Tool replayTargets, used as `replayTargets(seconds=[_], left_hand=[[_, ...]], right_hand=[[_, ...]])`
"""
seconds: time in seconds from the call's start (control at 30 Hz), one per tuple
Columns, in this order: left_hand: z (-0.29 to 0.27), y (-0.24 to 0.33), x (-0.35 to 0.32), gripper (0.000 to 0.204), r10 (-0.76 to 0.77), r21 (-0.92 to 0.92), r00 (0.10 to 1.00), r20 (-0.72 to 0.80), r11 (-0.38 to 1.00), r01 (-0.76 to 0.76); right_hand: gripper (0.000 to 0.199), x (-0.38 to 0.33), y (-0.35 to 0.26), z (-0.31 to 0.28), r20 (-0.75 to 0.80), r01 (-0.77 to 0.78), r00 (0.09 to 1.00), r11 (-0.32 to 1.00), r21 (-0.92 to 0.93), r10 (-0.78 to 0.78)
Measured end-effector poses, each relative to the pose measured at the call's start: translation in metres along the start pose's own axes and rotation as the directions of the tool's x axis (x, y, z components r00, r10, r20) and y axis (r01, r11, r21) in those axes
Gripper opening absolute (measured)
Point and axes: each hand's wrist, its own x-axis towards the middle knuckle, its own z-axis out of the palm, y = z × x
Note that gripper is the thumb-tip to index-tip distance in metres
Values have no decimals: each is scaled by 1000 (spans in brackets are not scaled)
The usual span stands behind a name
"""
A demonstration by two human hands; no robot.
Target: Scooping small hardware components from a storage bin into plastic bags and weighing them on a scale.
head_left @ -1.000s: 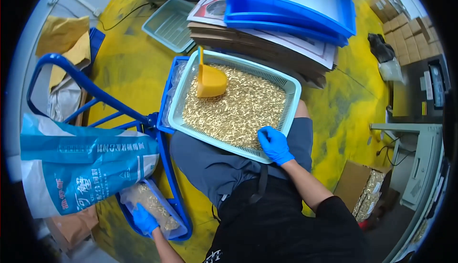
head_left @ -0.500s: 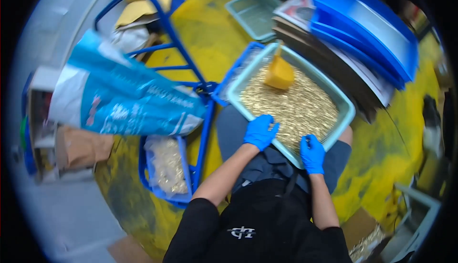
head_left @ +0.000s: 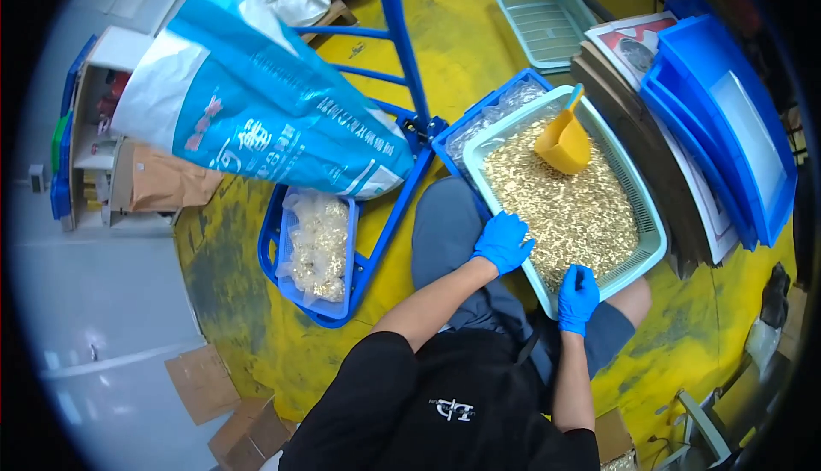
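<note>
On the person's lap, tilted across the knees, rests a pale green mesh tray (head_left: 650,240) heaped with small golden pieces (head_left: 573,206); both gloved hands sit at its near rim. The left hand (head_left: 503,242) lies over the near left edge of the tray, fingers curled down onto the rim and the pieces, though whether it pinches anything I cannot tell; the right hand (head_left: 578,297) is at the near corner, fingers folded loosely together, touching the golden pieces there, and what it has between the fingers is too small to make out. An orange scoop (head_left: 563,142) lies in the far end of the tray, well apart from both hands, its handle pointing up and away. Under the tray's far side shows a blue crate (head_left: 492,120) lined with clear plastic; to the person's left, on the yellow floor (head_left: 248,300), a blue bin (head_left: 312,249) holds bagged golden pieces, below a large blue and white sack (head_left: 256,112); stacked blue lids (head_left: 727,129) lie to the right.
</note>
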Motion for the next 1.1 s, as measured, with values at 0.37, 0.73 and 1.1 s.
replayTargets(seconds=[0.37,0.73,1.1], left_hand=[[-53,40,0,41,-136,-78,853,503,976,202],[-226,168,-58,41,212,-181,660,721,977,-117],[-217,16,-45,38,26,-267,406,913,792,550]], right_hand=[[30,-8,-80,-101,113,-312,948,942,122,299],[31,-232,-245,-297,-145,-801,502,522,294,852],[36,-430,-299,-267,-334,-888,31,180,424,942]])
